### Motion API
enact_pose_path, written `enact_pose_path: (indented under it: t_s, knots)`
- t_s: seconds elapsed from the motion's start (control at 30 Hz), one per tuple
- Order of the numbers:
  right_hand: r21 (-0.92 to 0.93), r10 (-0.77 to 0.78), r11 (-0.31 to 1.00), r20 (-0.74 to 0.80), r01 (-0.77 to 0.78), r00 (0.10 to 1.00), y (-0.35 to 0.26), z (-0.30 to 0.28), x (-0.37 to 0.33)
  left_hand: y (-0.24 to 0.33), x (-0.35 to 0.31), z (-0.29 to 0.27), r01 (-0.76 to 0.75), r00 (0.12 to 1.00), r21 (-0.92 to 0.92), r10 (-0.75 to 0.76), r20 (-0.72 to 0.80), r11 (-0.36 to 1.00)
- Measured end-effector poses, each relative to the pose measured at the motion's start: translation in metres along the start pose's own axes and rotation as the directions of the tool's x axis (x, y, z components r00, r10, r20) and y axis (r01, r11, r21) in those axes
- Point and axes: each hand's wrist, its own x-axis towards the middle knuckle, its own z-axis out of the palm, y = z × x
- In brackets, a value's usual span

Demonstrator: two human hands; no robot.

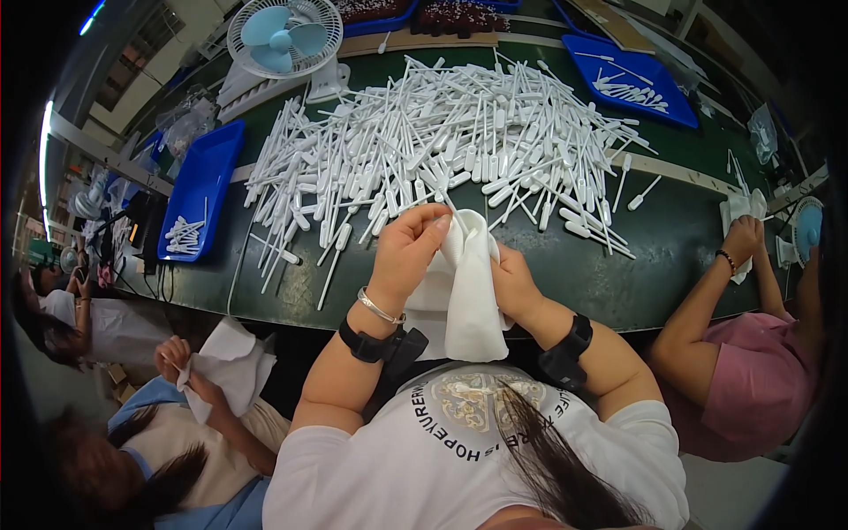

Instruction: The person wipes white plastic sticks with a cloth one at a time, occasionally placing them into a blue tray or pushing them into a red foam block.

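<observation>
A white cloth (474, 300) hangs in folds between my two hands, just above the front edge of the table. My left hand (408, 252) pinches with thumb and forefinger at the cloth's gathered top. A thin white stem shows beside those fingertips; whether the hand grips it too, I cannot make out. My right hand (519, 284) is closed on the cloth's right side, its fingertips partly hidden behind the folds. Right beyond my hands spreads a big heap of white plastic droppers (424, 132), with bulbs and thin stems pointing every way.
Blue trays with droppers stand at the left (208, 190) and far right (676, 97). A fan (283, 40) sits at the back left. Co-workers hold white cloths on my left (231, 358) and right (742, 212). The dark green table (389, 283) runs across.
</observation>
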Motion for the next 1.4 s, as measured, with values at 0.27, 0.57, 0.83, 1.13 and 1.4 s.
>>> enact_pose_path:
  t_s: [0.27,0.57,0.83,1.13,1.4]
  knots:
    - [-0.012,0.021,1.0,0.025,-0.021,0.999,-0.001,0.0,0.0,-0.002,0.007,0.002,-0.048,0.999,0.083,0.049,-0.012,0.995]
    - [-0.08,-0.067,0.993,0.184,0.083,0.981,-0.001,-0.001,0.001,-0.009,0.013,-0.003,-0.153,0.981,-0.167,0.129,-0.143,0.974]
    - [0.071,-0.014,0.997,0.185,0.001,0.983,-0.014,-0.004,0.0,0.003,-0.012,0.01,-0.607,0.719,0.347,0.68,-0.144,0.715]
    - [0.122,0.004,0.992,0.073,-0.013,0.997,-0.005,-0.008,0.007,-0.019,-0.028,0.023,-0.518,0.846,0.527,0.494,0.2,0.673]
    - [0.238,0.097,0.964,0.088,-0.116,0.991,-0.022,-0.016,0.009,-0.016,-0.019,0.001,-0.031,0.999,-0.501,0.038,0.004,0.865]
